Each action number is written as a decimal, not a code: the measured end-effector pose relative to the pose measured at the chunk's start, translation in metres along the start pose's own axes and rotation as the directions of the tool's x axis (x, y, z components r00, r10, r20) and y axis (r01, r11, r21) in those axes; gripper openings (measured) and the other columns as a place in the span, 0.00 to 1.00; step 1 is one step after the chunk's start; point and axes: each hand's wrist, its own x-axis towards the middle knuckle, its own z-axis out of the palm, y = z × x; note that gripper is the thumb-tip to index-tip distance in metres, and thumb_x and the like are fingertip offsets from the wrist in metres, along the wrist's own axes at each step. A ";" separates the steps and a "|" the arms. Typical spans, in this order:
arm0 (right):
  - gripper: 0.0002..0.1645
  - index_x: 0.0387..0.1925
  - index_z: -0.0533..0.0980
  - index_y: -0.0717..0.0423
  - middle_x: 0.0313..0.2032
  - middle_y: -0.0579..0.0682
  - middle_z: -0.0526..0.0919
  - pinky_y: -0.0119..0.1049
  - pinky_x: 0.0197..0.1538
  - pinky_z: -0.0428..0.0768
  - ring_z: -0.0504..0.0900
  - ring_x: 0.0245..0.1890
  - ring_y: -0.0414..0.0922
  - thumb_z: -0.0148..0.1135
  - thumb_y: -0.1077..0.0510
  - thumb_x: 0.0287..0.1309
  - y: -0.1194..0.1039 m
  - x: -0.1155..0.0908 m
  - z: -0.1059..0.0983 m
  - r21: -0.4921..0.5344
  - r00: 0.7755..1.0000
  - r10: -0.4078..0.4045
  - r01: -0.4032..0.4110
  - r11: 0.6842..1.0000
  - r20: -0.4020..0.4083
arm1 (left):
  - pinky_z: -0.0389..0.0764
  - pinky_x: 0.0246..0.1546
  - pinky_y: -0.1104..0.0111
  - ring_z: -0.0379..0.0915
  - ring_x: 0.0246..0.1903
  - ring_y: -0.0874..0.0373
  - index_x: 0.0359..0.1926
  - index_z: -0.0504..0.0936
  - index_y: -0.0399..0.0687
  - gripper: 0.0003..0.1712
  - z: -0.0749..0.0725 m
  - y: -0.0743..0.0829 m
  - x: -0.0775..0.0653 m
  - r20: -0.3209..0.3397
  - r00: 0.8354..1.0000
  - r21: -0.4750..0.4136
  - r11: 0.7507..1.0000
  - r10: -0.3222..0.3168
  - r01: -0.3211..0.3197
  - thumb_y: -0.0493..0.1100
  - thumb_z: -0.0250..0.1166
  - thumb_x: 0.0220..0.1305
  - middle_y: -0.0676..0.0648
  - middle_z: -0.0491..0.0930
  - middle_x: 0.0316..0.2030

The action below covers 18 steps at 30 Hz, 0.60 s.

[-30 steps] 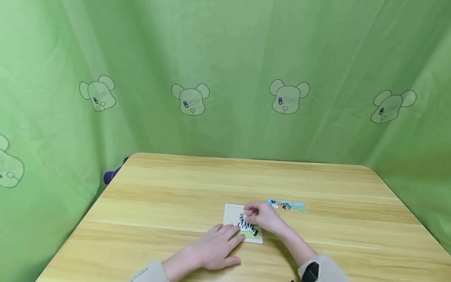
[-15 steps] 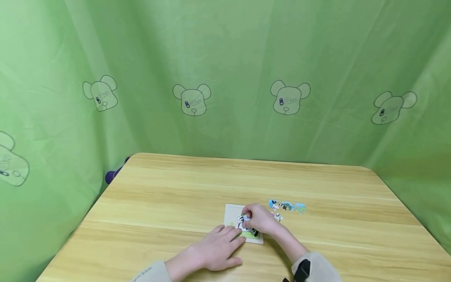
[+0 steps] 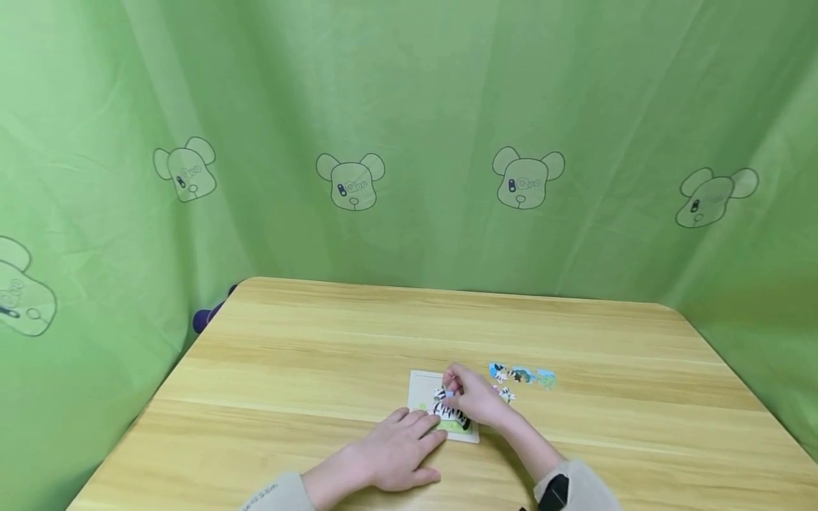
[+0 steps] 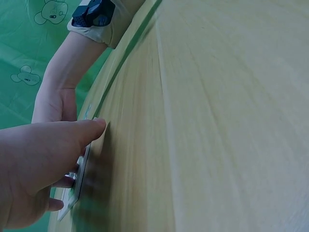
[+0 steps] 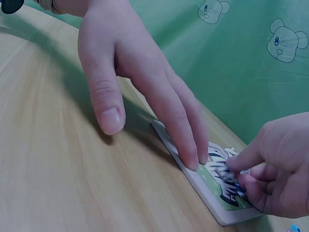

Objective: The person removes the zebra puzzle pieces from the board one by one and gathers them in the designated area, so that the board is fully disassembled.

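Note:
A square puzzle board (image 3: 422, 385) with a pale frame lies on the table, bearing a zebra picture (image 3: 445, 407) over a green strip. My left hand (image 3: 400, 454) lies with straight fingers on the board's near left part, thumb spread out over the table. Above the zebra, my right hand (image 3: 479, 399) pinches a small puzzle piece (image 5: 245, 171) between thumb and forefinger. Only a whitish-blue edge of it shows in the right wrist view; the fingers hide the rest. From the left wrist, the board (image 4: 72, 195) appears edge-on under the left fingertips.
Several loose puzzle pieces lie right of the board: one with a black-and-white head (image 3: 498, 372), a brown-green one (image 3: 522, 375), a blue-green one (image 3: 546, 379) and a pale one (image 3: 507, 394) partly behind the right hand. A green curtain (image 3: 409, 234) hangs behind the wooden table (image 3: 307, 333).
My right hand moved slightly left over the zebra, then a little back right, still pinching. A loose piece beside it became more visible. My left hand stays put on the board.

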 end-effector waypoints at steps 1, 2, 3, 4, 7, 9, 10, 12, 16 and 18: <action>0.14 0.34 0.70 0.58 0.27 0.48 0.72 0.31 0.31 0.71 0.70 0.28 0.42 0.65 0.69 0.45 0.001 0.000 0.000 0.020 1.000 0.000 0.000 1.000 -0.003 | 0.63 0.61 0.57 0.56 0.64 0.54 0.65 0.66 0.52 0.35 0.000 0.000 0.000 -0.003 1.000 0.001 1.000 0.001 -0.001 0.66 0.47 0.64 0.48 0.62 0.65; 0.13 0.34 0.71 0.58 0.27 0.48 0.72 0.31 0.32 0.71 0.70 0.29 0.43 0.64 0.70 0.46 0.002 -0.001 0.000 0.045 1.000 0.002 -0.002 0.999 -0.005 | 0.63 0.61 0.57 0.56 0.64 0.54 0.65 0.66 0.52 0.35 0.000 0.000 0.000 -0.006 1.000 0.002 1.000 0.002 -0.002 0.66 0.47 0.64 0.48 0.62 0.65; 0.13 0.35 0.71 0.59 0.27 0.48 0.72 0.31 0.33 0.72 0.70 0.29 0.43 0.63 0.70 0.47 0.003 -0.002 0.000 0.071 1.000 0.000 0.000 0.997 -0.005 | 0.63 0.61 0.57 0.57 0.63 0.54 0.64 0.66 0.52 0.35 0.001 0.000 0.000 -0.007 1.000 0.004 1.000 0.001 -0.001 0.66 0.47 0.64 0.48 0.62 0.65; 0.12 0.35 0.71 0.59 0.28 0.49 0.72 0.31 0.33 0.72 0.71 0.30 0.43 0.62 0.70 0.48 0.004 -0.002 -0.001 0.104 1.000 0.004 -0.004 0.995 -0.002 | 0.63 0.61 0.57 0.57 0.63 0.54 0.64 0.66 0.52 0.35 0.001 0.000 0.000 -0.008 1.000 0.004 1.000 0.000 0.000 0.66 0.48 0.64 0.48 0.62 0.65; 0.12 0.37 0.71 0.61 0.29 0.50 0.73 0.31 0.34 0.73 0.72 0.30 0.43 0.61 0.69 0.49 0.005 -0.004 -0.003 0.174 1.000 0.002 -0.004 0.985 0.007 | 0.62 0.62 0.57 0.57 0.63 0.54 0.64 0.66 0.52 0.35 0.001 0.000 0.000 -0.009 1.000 0.003 1.000 -0.003 0.003 0.66 0.48 0.64 0.48 0.62 0.65; 0.13 0.38 0.70 0.63 0.29 0.50 0.73 0.30 0.34 0.74 0.72 0.31 0.44 0.61 0.69 0.49 0.006 -0.006 -0.006 0.216 1.000 0.001 -0.006 0.976 0.022 | 0.62 0.62 0.57 0.56 0.64 0.54 0.65 0.66 0.52 0.35 0.001 0.000 0.000 -0.010 1.000 0.005 1.000 -0.005 0.005 0.66 0.48 0.64 0.48 0.62 0.65; 0.13 0.39 0.70 0.63 0.30 0.51 0.73 0.30 0.34 0.75 0.72 0.31 0.44 0.61 0.69 0.50 0.006 -0.006 -0.008 0.236 1.000 -0.003 -0.005 0.972 0.031 | 0.62 0.62 0.57 0.56 0.64 0.54 0.65 0.66 0.52 0.35 0.001 0.000 0.000 -0.010 1.000 0.004 1.000 -0.005 0.006 0.66 0.47 0.64 0.48 0.61 0.65; 0.14 0.40 0.70 0.65 0.30 0.52 0.74 0.31 0.34 0.76 0.73 0.31 0.44 0.61 0.68 0.50 0.008 -0.008 -0.012 0.269 0.999 -0.015 0.002 0.963 0.045 | 0.61 0.62 0.57 0.56 0.64 0.54 0.65 0.66 0.52 0.35 0.002 0.000 0.000 -0.014 1.000 0.005 1.000 -0.005 0.005 0.66 0.47 0.64 0.48 0.61 0.65; 0.16 0.41 0.68 0.68 0.30 0.53 0.74 0.33 0.35 0.79 0.74 0.31 0.44 0.61 0.68 0.50 0.011 -0.012 -0.023 0.336 0.997 -0.016 -0.009 0.942 0.070 | 0.61 0.62 0.57 0.57 0.64 0.54 0.65 0.66 0.52 0.35 0.002 0.000 0.000 -0.024 1.000 0.005 1.000 -0.002 0.002 0.66 0.47 0.64 0.48 0.62 0.65; 0.16 0.41 0.69 0.67 0.30 0.53 0.75 0.33 0.35 0.79 0.75 0.30 0.44 0.61 0.68 0.50 0.014 -0.015 -0.030 0.344 0.998 -0.002 -0.020 0.939 0.065 | 0.61 0.62 0.57 0.57 0.64 0.54 0.65 0.66 0.52 0.35 0.003 0.000 -0.001 -0.030 1.000 0.005 1.000 0.000 0.000 0.66 0.47 0.64 0.48 0.62 0.65</action>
